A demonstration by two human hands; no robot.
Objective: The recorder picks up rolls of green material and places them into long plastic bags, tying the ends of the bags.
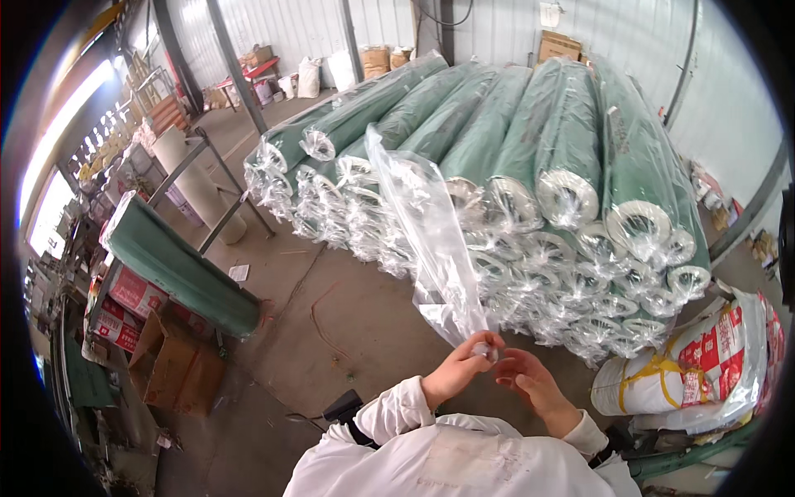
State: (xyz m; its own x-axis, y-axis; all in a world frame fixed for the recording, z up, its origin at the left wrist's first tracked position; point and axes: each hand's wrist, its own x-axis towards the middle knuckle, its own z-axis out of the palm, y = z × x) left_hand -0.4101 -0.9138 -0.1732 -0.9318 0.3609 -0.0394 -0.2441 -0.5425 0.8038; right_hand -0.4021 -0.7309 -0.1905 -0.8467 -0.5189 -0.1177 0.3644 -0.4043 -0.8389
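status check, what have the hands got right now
Left hand pinching end of clear plastic bag, bag raised. Right hand at same end, fingers open. Stack of wrapped green rolls behind; nothing blocking.

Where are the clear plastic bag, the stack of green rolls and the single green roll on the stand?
clear plastic bag (431, 240), head view, middle of the film.
stack of green rolls (546, 124), head view, top roll's side.
single green roll (178, 265), head view, middle of its length.
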